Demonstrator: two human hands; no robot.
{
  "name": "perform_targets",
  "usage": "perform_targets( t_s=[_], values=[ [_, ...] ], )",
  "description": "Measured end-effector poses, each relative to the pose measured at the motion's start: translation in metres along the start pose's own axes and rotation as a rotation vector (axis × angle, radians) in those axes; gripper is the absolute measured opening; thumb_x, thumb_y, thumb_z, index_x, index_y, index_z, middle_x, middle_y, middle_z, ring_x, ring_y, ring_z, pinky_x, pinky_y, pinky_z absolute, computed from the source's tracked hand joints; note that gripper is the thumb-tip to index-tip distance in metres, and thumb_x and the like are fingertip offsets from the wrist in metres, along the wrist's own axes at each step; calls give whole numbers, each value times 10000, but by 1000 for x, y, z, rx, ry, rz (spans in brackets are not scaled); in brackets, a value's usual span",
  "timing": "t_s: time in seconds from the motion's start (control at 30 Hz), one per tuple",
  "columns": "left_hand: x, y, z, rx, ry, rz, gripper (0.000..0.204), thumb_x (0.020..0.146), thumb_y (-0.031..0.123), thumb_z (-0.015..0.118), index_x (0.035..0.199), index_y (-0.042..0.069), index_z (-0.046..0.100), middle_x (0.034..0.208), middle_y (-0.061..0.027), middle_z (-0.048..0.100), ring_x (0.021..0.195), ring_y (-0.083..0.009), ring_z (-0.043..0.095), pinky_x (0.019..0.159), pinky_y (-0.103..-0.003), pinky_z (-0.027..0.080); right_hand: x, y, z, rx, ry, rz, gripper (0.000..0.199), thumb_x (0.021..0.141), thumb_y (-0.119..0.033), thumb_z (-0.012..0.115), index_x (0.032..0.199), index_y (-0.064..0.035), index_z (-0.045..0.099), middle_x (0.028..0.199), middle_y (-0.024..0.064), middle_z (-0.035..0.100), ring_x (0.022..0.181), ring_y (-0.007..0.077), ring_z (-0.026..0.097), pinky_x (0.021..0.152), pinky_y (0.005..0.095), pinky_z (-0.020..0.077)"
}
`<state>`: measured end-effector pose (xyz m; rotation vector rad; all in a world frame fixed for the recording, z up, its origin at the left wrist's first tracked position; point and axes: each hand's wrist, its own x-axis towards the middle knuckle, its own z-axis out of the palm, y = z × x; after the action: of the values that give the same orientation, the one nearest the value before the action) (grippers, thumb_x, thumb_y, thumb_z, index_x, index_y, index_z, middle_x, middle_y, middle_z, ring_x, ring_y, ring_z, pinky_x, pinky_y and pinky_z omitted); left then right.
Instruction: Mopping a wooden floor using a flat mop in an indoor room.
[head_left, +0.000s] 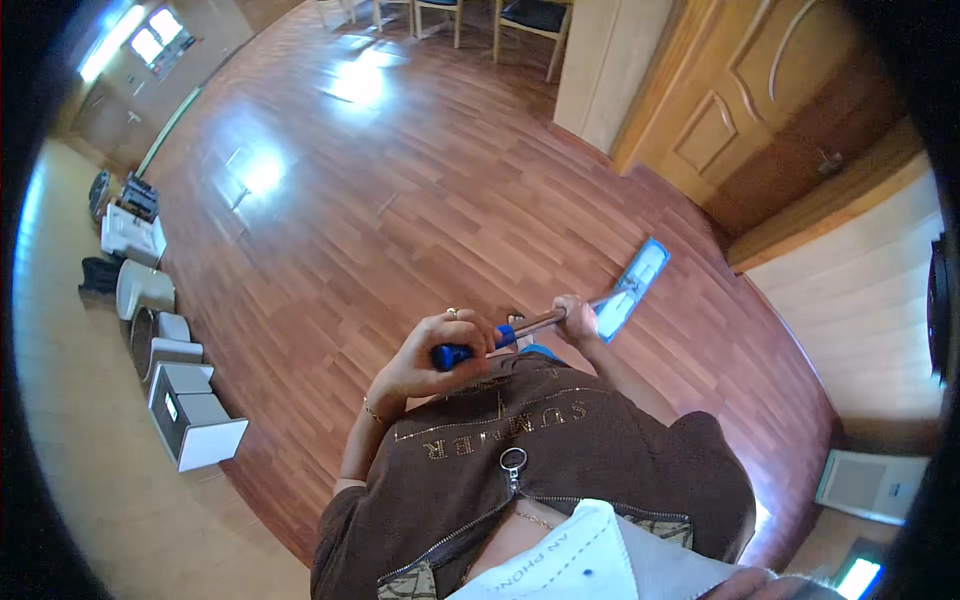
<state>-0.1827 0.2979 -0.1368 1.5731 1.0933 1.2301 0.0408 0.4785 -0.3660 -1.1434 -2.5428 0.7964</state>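
1. Blue grip at the near end of the mop handle [520, 327] sits in the left hand [430, 350], fingers curled shut around it.
2. Right hand [577, 318] is closed on the metal shaft just beyond.
3. Handle's long axis runs from the grip up and right to the mop head [632, 290], flat on the wooden floor [400, 200].
4. Beyond the mop head stands the door [760, 100]; pushing too far could knock the mop against it.

Glossy wood floor [420, 200], panelled door [760, 100], chairs [530, 20], bright window [160, 38].
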Motion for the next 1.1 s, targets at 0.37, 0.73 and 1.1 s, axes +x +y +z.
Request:
perform_targets(
  t_s=[0.37,0.73,1.1],
  values=[
    [24,-31,6,307,368,-21,149,746,75,743,786,40,604,897,-104,623,951,-270,610,847,-378,453,184,29,54,107,-73,-602,267,723,-303,696,699,-71,565,756,132,583,766,330,578,676,416,456],
    [0,-40,41,467,657,-219,196,733,100,767,771,40,584,921,-102,610,964,-262,593,842,-373,460,226,-50,86,-85,-378,-672,80,705,-210,632,740,-138,639,818,82,622,863,297,605,689,475,449],
    [-61,63,81,855,945,-229,150,663,48,739,699,55,594,766,-82,617,774,-244,627,784,-373,435,143,-199,130,31,-665,-1091,129,633,-210,670,716,-132,610,798,74,622,855,296,598,714,461,424]
  ],
)
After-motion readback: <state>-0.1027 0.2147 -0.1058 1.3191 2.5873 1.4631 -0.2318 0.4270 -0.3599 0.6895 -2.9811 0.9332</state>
